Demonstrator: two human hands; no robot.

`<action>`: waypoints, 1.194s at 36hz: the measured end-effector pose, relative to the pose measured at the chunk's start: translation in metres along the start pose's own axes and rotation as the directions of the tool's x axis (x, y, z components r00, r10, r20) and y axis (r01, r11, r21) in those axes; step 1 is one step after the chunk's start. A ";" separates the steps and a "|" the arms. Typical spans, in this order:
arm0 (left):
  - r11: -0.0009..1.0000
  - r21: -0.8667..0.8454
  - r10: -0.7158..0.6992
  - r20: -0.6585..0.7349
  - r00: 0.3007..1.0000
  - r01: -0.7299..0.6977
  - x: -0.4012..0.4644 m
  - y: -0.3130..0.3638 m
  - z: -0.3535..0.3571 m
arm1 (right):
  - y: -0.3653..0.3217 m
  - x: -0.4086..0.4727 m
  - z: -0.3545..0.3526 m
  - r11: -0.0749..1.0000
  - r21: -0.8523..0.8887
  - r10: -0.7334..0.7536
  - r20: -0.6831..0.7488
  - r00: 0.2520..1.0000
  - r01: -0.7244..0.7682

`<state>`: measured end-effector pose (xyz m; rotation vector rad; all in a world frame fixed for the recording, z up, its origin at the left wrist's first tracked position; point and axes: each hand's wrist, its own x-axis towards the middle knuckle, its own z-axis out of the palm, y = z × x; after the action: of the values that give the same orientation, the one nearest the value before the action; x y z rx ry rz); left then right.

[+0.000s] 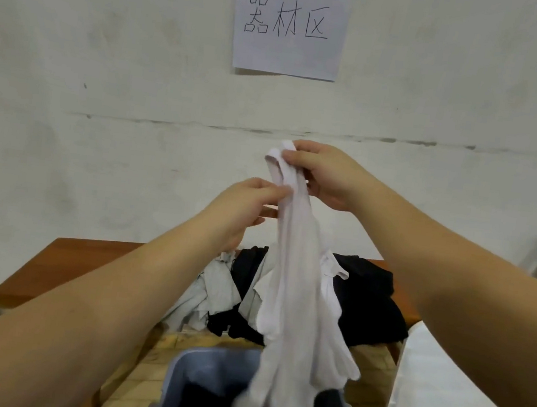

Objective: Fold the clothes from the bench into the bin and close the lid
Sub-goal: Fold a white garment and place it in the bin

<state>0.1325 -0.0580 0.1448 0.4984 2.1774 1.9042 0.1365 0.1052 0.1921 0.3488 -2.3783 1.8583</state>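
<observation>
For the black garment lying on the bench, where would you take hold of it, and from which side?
Probably the black garment's right half, from above: it lies crumpled but exposed there, while its left part is tangled with grey clothes and hidden behind the white garment that the left hand and right hand hold up.

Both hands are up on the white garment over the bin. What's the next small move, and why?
Probably slide the left hand along the top edge, away from the right hand, to spread the white garment. It hangs bunched in a narrow rope, its lower end dangling into the open bin, so it cannot be folded yet. More clothes wait on the bench.
</observation>
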 end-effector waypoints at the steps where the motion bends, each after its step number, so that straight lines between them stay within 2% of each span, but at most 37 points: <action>1: 1.000 0.026 0.003 -0.081 0.997 -0.001 -0.001 0.001 0.001 | -0.001 0.000 -0.001 1.000 0.009 0.004 0.002 1.000 -0.004; 3: 0.992 0.106 0.085 -0.196 0.977 -0.065 -0.004 0.001 0.004 | -0.002 0.000 -0.003 0.999 0.037 0.007 0.003 1.000 -0.007; 5: 0.976 0.150 0.192 -0.250 0.949 -0.158 -0.012 -0.001 0.010 | -0.004 0.000 -0.005 0.996 0.091 0.009 -0.021 1.000 -0.007; 8: 0.955 0.181 0.277 -0.269 0.922 -0.234 -0.023 -0.009 0.019 | -0.006 0.000 -0.007 0.990 0.140 0.002 -0.092 0.996 0.011; 10: 0.949 0.191 0.291 -0.226 0.930 -0.251 -0.029 -0.015 0.028 | -0.007 0.000 -0.008 0.994 0.111 -0.010 -0.125 0.992 0.024; 15: 0.944 0.312 0.096 0.052 0.994 -0.107 -0.041 -0.030 0.054 | -0.009 -0.001 -0.008 0.998 0.019 -0.058 -0.165 0.985 0.062; 18: 0.986 0.151 -0.079 0.095 0.992 0.065 -0.038 -0.036 0.066 | -0.008 0.002 -0.008 0.997 -0.059 -0.061 -0.165 0.984 0.052; 20: 0.986 0.047 -0.160 0.058 0.985 0.157 -0.033 -0.035 0.071 | -0.008 0.003 -0.008 0.993 -0.105 -0.076 -0.176 0.981 0.058; 22: 0.981 -0.043 -0.188 -0.031 0.982 0.187 -0.025 -0.034 0.072 | -0.008 0.002 -0.007 0.992 -0.105 -0.085 -0.185 0.979 0.066; 25: 0.986 -0.099 -0.150 -0.187 0.971 0.134 -0.012 -0.034 0.066 | -0.010 -0.002 -0.004 0.992 -0.093 -0.099 -0.187 0.977 0.083; 29: 0.997 -0.072 -0.053 -0.366 0.929 0.029 -0.003 -0.031 0.047 | -0.010 -0.003 -0.008 0.989 -0.080 -0.138 -0.197 0.971 0.124; 32: 0.999 0.003 0.049 -0.422 0.905 -0.052 -0.004 -0.026 0.027 | -0.004 -0.005 -0.017 0.964 -0.242 -0.190 -0.354 0.916 0.106; 36: 0.986 -0.083 0.100 -0.421 0.902 -0.148 -0.004 -0.008 -0.001 | 0.013 0.001 -0.031 0.875 -0.484 -0.287 -0.518 0.806 0.000; 41: 0.956 -0.232 0.087 -0.358 0.930 -0.178 0.003 0.013 -0.024 | 0.031 0.009 -0.043 0.801 -0.590 -0.399 -0.655 0.642 -0.104; 43: 0.957 -0.232 0.085 -0.342 0.936 -0.172 0.006 0.018 -0.030 | 0.039 0.012 -0.051 0.794 -0.594 -0.409 -0.678 0.610 -0.128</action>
<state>0.1178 -0.0813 0.1672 0.2991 2.0719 2.4565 0.1129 0.1616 0.1705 -0.2918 -2.0000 0.7782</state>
